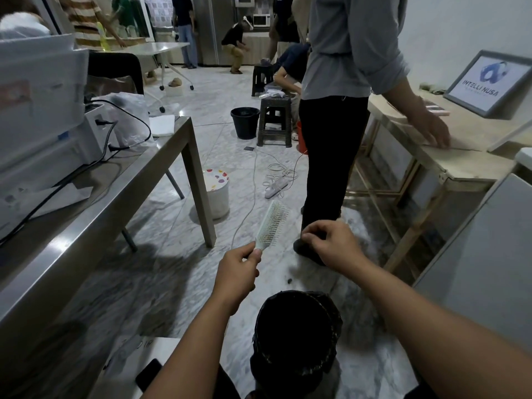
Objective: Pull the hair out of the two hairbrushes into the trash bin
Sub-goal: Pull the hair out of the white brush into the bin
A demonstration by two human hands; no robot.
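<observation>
The hairbrush (273,223) is being held by its handle in the left hand (239,269), beyond the trash bin (296,335). A small tuft seems pinched in the right hand (328,243); it is best released directly over the bin.

Pale marble floor (161,272), glossy, with grey veins. Left of it, a steel counter (121,197) carrying white machines (43,110) and black cables. Right of the floor, a wooden bench (449,165) against a white wall (466,27). Beyond, dark stools (273,122) and a black bucket (245,122).
</observation>
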